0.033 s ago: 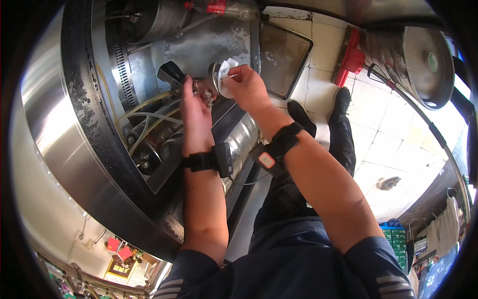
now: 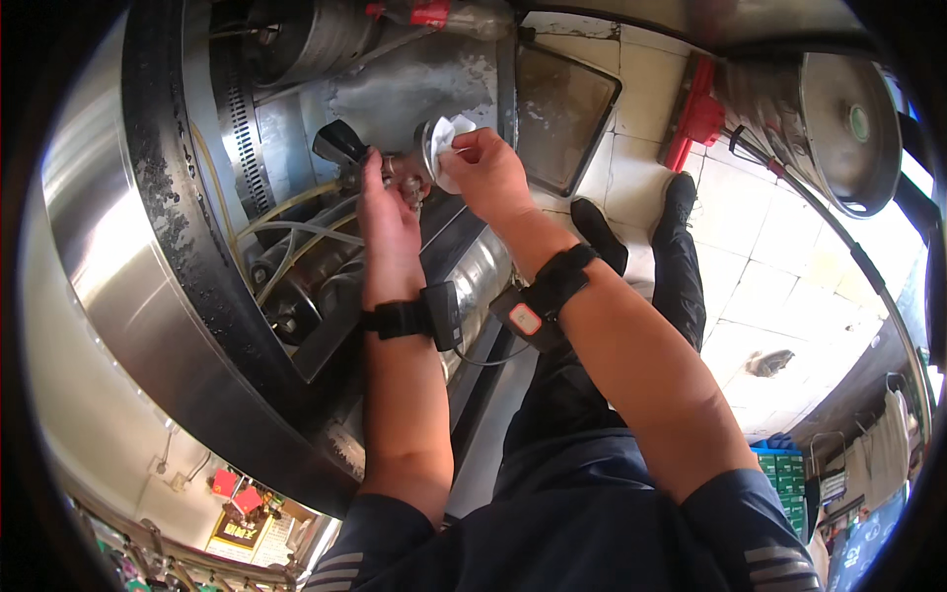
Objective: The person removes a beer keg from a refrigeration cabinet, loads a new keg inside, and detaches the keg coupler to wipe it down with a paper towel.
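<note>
My left hand (image 2: 393, 202) is wrapped round a metal keg coupler (image 2: 424, 148) with a black lever handle (image 2: 338, 141). The coupler's round metal face points toward my right hand (image 2: 490, 175). That hand pinches a crumpled white tissue (image 2: 454, 135) and presses it against the face. Fingers and tissue hide part of the metal. Both hands are above the open steel cabinet, and a pale hose (image 2: 316, 233) runs beneath the coupler on the left.
Steel kegs (image 2: 316, 49) lie in the cabinet, with a plastic bottle (image 2: 454, 15) at its far edge. Another keg (image 2: 838, 128) stands at right, by a red squeegee head (image 2: 695, 116) with a long pole. A dark-framed panel (image 2: 562, 113) lies on the tiled floor.
The tissue has shifted slightly on the coupler's face under my right fingers. My left hand keeps its hold, and the arms have barely moved.
</note>
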The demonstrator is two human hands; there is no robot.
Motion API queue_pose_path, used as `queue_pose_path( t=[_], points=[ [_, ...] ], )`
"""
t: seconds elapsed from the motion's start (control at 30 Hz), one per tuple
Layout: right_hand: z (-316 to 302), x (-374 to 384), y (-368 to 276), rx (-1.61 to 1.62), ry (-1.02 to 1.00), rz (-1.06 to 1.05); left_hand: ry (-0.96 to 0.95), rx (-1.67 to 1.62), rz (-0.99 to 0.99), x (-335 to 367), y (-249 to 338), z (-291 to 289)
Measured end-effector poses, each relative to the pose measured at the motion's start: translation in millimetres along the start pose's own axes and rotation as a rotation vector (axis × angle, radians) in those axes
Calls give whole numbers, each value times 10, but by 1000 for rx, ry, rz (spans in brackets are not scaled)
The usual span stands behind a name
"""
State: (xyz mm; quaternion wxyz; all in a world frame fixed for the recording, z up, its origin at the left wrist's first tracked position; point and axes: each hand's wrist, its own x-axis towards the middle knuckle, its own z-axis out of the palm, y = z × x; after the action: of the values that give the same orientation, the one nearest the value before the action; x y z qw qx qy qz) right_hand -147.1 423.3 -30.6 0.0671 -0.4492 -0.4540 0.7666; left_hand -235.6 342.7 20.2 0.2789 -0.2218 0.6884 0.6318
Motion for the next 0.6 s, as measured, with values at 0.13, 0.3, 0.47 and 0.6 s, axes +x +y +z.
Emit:
queue_pose_path(
  t=[0.13, 0.3, 0.47, 0.6],
  points=[
    [44, -16, 70, 7, 9, 36, -144, -44, 0, 63, -15, -86],
    [-90, -148, 34, -282, -128, -42, -129, -75, 19, 64, 12, -152],
    [-139, 59, -99, -8, -105, -101, -142, 15, 6, 114, -29, -195],
    [-50, -22, -86, -317, 27, -359, -165, 4, -23, 88, -15, -119]
  ],
)
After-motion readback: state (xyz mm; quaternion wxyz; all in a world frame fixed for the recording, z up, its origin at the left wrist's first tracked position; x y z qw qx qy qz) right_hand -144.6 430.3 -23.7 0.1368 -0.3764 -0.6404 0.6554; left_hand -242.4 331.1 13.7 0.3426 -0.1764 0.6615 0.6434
